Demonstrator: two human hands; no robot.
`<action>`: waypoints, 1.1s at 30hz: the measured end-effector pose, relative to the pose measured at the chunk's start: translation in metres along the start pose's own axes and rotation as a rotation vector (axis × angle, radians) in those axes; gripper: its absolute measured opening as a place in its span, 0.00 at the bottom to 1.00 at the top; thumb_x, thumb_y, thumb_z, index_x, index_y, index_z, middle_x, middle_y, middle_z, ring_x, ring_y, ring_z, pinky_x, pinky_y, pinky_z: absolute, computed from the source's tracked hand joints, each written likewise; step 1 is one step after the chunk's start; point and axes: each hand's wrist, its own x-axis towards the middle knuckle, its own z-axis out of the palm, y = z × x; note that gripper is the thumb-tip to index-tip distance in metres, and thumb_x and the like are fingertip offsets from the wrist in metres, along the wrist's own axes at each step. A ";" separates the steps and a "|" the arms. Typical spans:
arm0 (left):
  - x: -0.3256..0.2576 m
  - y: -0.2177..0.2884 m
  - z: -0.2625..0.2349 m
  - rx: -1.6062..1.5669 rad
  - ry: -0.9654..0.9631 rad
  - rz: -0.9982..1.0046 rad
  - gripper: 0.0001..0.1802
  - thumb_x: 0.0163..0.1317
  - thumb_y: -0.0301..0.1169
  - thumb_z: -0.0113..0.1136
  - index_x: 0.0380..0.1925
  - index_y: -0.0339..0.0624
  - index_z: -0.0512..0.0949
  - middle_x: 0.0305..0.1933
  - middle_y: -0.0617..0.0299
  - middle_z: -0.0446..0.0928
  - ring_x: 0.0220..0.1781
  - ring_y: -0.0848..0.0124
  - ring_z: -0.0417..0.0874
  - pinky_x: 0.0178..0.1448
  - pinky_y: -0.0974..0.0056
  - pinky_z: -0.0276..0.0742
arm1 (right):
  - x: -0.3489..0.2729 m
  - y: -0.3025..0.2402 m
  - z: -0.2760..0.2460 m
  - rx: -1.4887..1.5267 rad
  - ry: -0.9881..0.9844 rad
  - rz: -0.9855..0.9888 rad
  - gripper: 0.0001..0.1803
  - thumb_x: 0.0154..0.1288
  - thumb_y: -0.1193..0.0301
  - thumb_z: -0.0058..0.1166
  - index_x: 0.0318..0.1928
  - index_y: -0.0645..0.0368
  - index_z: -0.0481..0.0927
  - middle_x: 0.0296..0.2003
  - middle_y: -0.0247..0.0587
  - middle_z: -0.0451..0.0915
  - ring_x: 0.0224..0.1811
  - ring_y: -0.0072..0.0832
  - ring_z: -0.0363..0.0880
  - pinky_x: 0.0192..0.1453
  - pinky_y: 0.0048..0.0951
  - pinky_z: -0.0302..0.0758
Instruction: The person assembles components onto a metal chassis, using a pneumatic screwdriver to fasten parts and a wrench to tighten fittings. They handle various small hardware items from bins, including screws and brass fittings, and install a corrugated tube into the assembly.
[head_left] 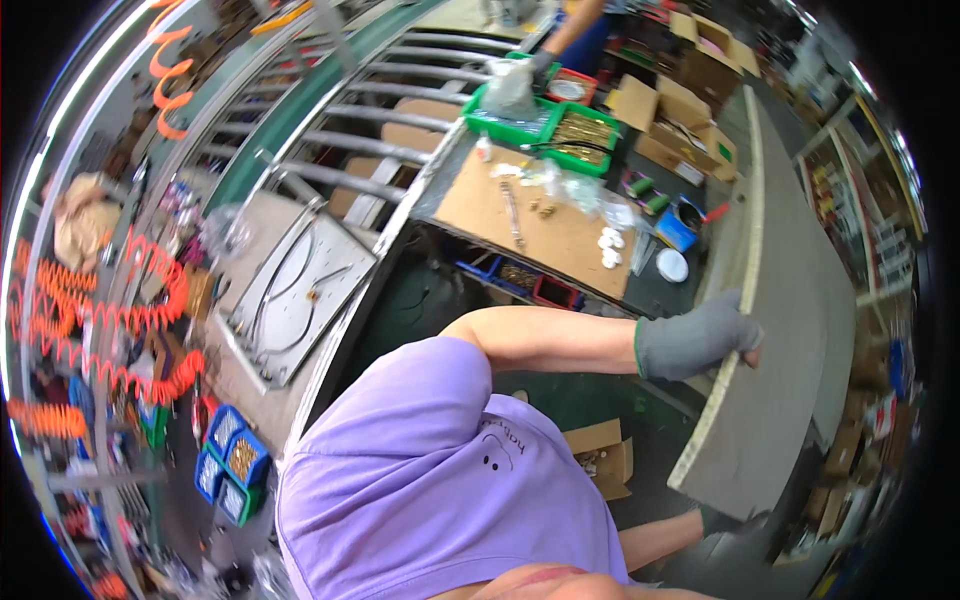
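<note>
A large flat grey panel [790,330] with a pale, rough edge stands on its side at the right. My left hand [695,340], in a grey glove, is closed over its near edge, with bare fingertips showing. Lower down, my right hand [735,521], also gloved, grips the panel's lower end; its fingers are partly hidden. Left of the panel is a workbench with a brown sheet [480,205], bearing small white caps [610,245], plastic bags and a metal strip.
Green bins [585,138] with brass-coloured parts stand at the bench's far end, beside another person's gloved hand [543,62]. Open cardboard boxes [680,130] lie behind. A roller conveyor [345,175] and a white plate with hoses [300,300] are at left. An open carton [605,460] is below.
</note>
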 end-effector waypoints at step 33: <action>-0.318 0.194 -0.291 -0.499 0.765 1.087 0.43 0.39 0.35 0.50 0.62 0.35 0.59 0.58 0.44 0.68 0.56 0.48 0.72 0.60 0.50 0.70 | -0.224 0.174 0.613 0.304 -1.293 0.639 0.29 0.57 0.68 0.54 0.58 0.67 0.66 0.48 0.49 0.75 0.49 0.37 0.76 0.56 0.36 0.71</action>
